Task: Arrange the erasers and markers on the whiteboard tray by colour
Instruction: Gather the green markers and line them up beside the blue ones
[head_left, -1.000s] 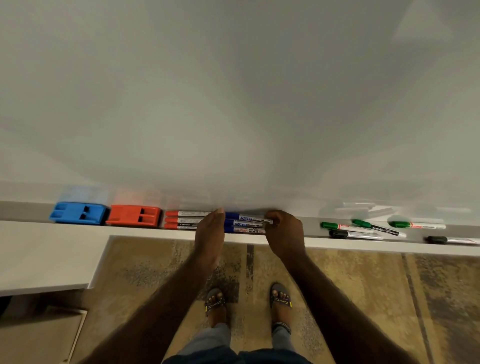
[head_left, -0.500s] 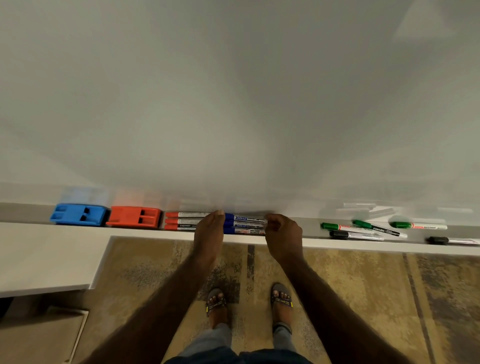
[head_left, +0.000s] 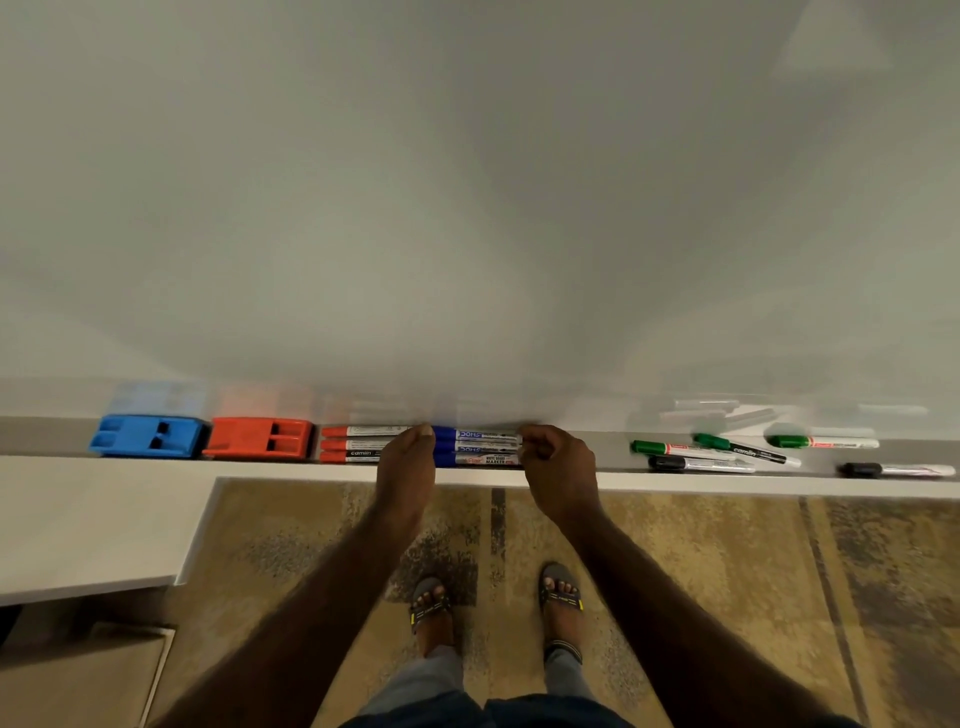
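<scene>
1. Three blue markers (head_left: 480, 447) lie side by side on the whiteboard tray (head_left: 613, 457), caps to 9 o'clock, white barrels to 3 o'clock. Both hands bracket this group.
2. Left hand (head_left: 408, 465) at cap end of the blues, fingers straight and held together, tips pressing down where blue caps meet the red markers (head_left: 353, 445). Holds nothing.
3. Right hand (head_left: 558, 467) at 3 o'clock end of the blues, fingers curled, tips pinching the barrel ends.
4. Red markers: three, stacked same way, directly at 9 o'clock of left hand; their barrel ends run under its fingers.
5. Tray contents, from the 9 o'clock end: blue eraser (head_left: 148, 435), red eraser (head_left: 258, 438) just beside it, reds, blues, then a gap.
6. At 3 o'clock of right hand, well apart: three green markers (head_left: 727, 448), loosely laid, one tilted across; two black markers (head_left: 701, 464) nearer tray's front lip, one under the greens, one farther toward 3 o'clock.
7. Whiteboard (head_left: 467, 208) rises behind tray, faint reflections of the items along its base.
8. White ledge (head_left: 88, 525) at 8 o'clock, below the erasers. Patterned floor (head_left: 727, 571) under tray; person's sandalled feet (head_left: 498, 608) at 6 o'clock.
</scene>
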